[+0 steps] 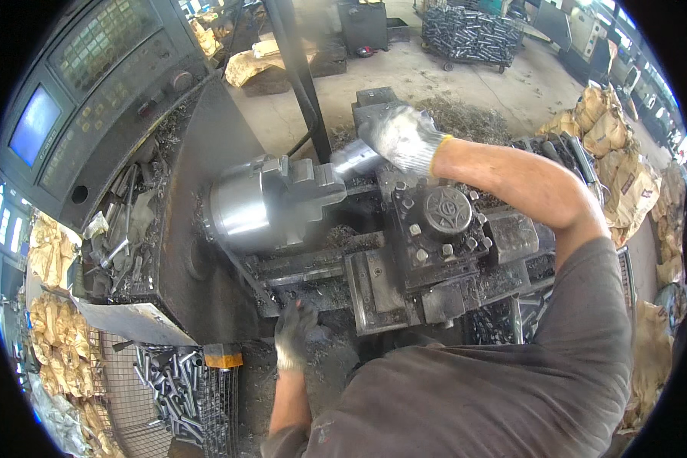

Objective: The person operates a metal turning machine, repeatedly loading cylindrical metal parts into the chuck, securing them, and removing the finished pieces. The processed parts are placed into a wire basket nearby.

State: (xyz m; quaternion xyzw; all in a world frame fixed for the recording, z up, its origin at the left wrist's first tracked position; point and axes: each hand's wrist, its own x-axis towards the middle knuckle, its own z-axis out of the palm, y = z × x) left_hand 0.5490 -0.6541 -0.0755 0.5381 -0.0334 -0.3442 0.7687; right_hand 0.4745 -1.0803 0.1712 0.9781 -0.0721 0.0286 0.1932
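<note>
My right hand [406, 139], in a white work glove, is closed on a shiny metal cylinder [356, 159]. The cylinder's free end points left, close to the jaws of the lathe chuck [244, 204]; whether it touches them I cannot tell. Below my right hand sits the tool post [444, 214], bolted on the carriage. My left hand [295, 333], gloved with a dark-stained front, is low beside the near side of the lathe bed [305, 267]. Its fingers point away from me and look apart, with nothing visible in them.
A control panel [34, 126] with a lit screen stands at left, above a tray [122, 286] of tools and scraps. At lower left is a wire basket [133, 404] of metal tubes. Far off stands another full bin [469, 34]. Brown sacks [626, 187] line the right.
</note>
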